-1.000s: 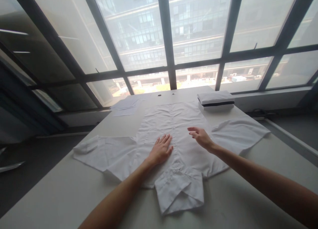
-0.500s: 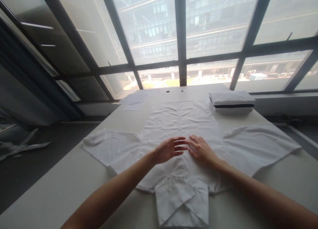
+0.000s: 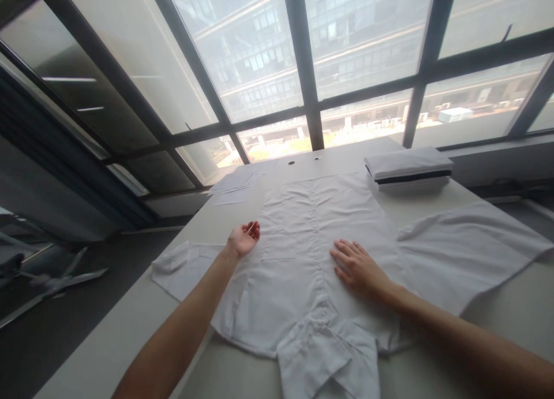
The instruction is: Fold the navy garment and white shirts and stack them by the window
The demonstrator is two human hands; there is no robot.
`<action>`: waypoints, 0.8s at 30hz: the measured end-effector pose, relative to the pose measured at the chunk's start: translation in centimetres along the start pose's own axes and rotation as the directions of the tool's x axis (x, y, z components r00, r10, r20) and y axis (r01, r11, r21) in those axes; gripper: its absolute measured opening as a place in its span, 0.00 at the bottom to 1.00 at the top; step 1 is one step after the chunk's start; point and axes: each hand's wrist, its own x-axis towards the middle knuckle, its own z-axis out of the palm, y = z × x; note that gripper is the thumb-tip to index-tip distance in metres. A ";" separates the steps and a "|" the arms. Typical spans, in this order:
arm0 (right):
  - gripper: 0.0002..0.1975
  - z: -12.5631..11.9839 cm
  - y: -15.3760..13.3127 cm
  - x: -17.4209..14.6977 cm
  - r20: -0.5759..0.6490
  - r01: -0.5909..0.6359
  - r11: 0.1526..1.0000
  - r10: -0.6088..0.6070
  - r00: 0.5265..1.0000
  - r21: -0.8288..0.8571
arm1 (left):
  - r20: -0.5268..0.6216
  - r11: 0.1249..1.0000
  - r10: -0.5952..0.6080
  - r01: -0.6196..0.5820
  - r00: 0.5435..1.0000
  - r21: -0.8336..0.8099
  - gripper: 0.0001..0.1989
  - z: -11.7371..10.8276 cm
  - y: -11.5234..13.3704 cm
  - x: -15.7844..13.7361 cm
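A white shirt [image 3: 289,283] lies spread on the table, its sleeves out to both sides and its collar end nearest me. Gathered creases run along its middle. My right hand [image 3: 361,269] rests on the shirt right of these creases, open with fingers stretched out. My left hand [image 3: 245,238] is at the shirt's left side, above the left sleeve [image 3: 182,263]. Its palm is turned up and its fingers are loosely curled with nothing visible in them. I cannot tell whether it touches the cloth.
A stack of folded white cloth [image 3: 409,165] with a dark layer sits at the table's back right. White paper sheets [image 3: 236,182] lie at the back left. The white table [image 3: 142,329] reaches toward large windows. A metal-framed object [image 3: 56,280] stands on the floor at left.
My left hand has moved left, away from the shirt's middle, and its palm has turned upward. My right hand stays on the shirt. The view has shifted and tilted slightly.
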 end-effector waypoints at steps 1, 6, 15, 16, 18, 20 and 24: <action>0.23 0.0 0.0 0.0 -0.003 0.001 1.000 -0.001 1.000 -0.002 | 0.055 1.000 -0.018 0.018 0.998 0.004 0.16 1.1 -1.2 -0.2; 0.24 -0.2 -0.1 0.0 0.012 0.014 0.999 -0.013 1.000 -0.043 | 0.499 0.920 -0.362 0.217 0.787 0.325 0.17 6.4 -8.9 -1.5; 0.23 -0.6 -0.5 0.1 0.036 -0.001 0.997 0.004 0.999 -0.080 | 0.419 0.914 -0.330 0.176 0.846 0.366 0.16 6.2 -3.5 4.1; 0.23 -0.6 -0.5 0.2 0.040 -0.003 0.996 0.006 0.999 -0.084 | 0.333 0.959 -0.213 0.131 0.918 0.251 0.15 5.9 -2.4 4.9; 0.23 -0.6 -0.6 0.2 0.044 -0.003 0.996 0.007 0.999 -0.092 | 0.177 0.998 -0.010 -0.003 0.984 0.070 0.14 5.7 -0.8 6.0; 0.23 -0.6 -0.6 0.2 0.048 -0.005 0.995 0.009 0.999 -0.099 | 0.109 0.995 0.099 -0.098 0.989 -0.007 0.17 5.9 -0.1 6.4; 0.23 -0.7 -0.7 0.3 0.068 -0.016 0.993 0.024 0.997 -0.117 | 0.177 0.995 0.100 -0.098 0.979 -0.021 0.15 7.4 -2.3 5.2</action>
